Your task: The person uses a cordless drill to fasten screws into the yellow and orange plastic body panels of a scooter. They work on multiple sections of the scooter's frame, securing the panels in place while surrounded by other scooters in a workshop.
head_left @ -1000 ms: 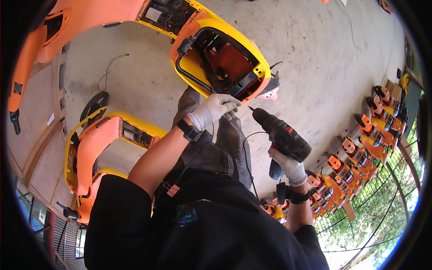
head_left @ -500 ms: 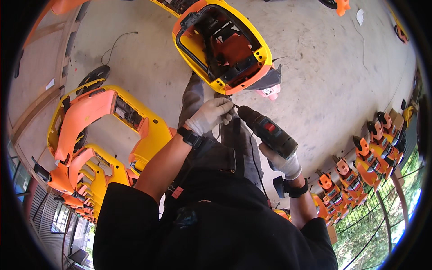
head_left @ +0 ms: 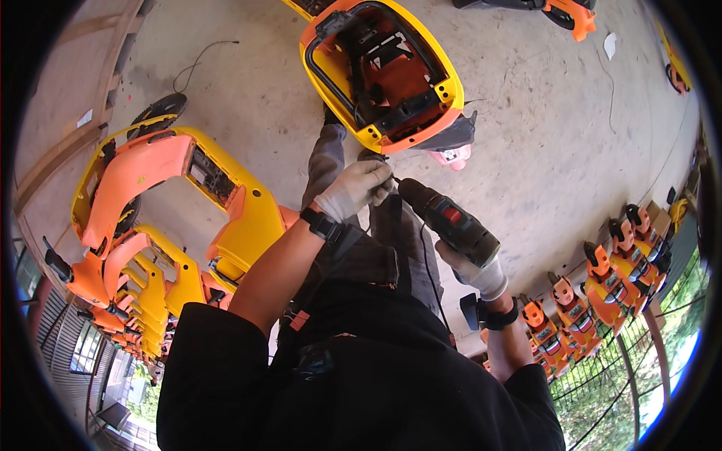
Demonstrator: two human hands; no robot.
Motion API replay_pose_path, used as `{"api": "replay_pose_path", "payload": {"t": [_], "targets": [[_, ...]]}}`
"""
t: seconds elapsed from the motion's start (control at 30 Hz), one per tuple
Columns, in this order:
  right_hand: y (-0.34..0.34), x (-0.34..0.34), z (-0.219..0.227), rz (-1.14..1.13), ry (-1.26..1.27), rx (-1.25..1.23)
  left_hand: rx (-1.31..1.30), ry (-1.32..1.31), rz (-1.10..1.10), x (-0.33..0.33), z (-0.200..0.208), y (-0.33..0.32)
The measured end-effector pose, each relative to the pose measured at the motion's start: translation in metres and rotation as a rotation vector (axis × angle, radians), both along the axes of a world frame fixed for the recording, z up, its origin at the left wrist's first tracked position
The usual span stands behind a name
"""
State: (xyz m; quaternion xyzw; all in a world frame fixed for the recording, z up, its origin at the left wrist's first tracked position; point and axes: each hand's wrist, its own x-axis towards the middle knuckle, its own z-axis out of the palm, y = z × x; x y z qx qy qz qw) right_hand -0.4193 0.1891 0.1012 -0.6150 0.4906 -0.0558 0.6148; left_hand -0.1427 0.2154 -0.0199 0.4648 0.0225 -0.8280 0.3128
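The fingers of the left hand were pinched together at the tip of the drill bit. If they held a little piece there, it was too small to tell. The fingers of the right hand were wrapped tight around the grip of the black drill. Both hands had pale gloves on.

The drill pointed at the left fingers, and its tip was not in the scooter body. That yellow and orange body was just ahead of the left hand, near but not clearly touching it. Its top was open, so a black bar and the dark insides showed. No cover sat on it, so that part looked not done yet. The yellow corners had dark spots, but I could not tell if they were bare holes or screws already in.

Farther out, a pink thing lay past the body. On the left stood another yellow and orange scooter with more behind it. On the right was a long row of scooters.
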Motion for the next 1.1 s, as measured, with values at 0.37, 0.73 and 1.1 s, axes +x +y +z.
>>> {"api": "replay_pose_path", "payload": {"t": [0.37, 0.73, 1.1], "targets": [[-0.025, 0.025, 0.006, 0.125, 0.027, -0.083, -0.052, -0.049, -0.184, 0.02, -0.006, -0.004], [-0.044, 0.046, 0.014, 0.563, 0.384, -0.331, -0.001, 0.051, -0.192, 0.027, -0.026, 0.0], [-0.022, 0.042, 0.0, -0.075, 0.074, 0.292, -0.068, 0.022, -0.07, 0.027, -0.034, -0.004]]}}
